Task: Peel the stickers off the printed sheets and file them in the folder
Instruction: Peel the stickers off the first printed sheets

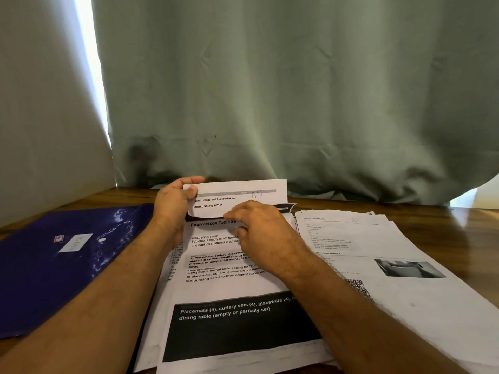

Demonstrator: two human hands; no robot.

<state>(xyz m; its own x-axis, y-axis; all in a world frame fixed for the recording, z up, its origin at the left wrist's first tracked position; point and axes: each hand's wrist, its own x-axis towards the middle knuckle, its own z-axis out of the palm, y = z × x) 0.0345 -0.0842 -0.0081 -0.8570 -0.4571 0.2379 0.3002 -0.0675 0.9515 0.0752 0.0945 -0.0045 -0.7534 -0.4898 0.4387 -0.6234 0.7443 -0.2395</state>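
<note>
Peeling in progress at the centre of the frame: a white printed sticker (237, 197), headed with small type and a handwritten mark, is lifted and curled up off the top of the printed sheet (229, 268) beneath it, its lower edge seemingly not yet free. My left hand (172, 205) is closed on the sticker's left end, thumb on its face and fingers curled behind. My right hand (259, 228) lies palm-down across the sheet with fingers bent at the sticker's lower edge; whether those fingers pinch it or only press the sheet flat I cannot tell. Both forearms run up from the lower corners of the frame and converge on the stack. As I judge it, the task is at an early or middle stage: more loose sheets (378, 244) fan out at the right of the frame on the wooden surface (432, 211), and the blue folder (54, 265) lies shut at the left, just beside the stack, so filing is still to come. Behind everything hangs a green curtain (297, 90).
</note>
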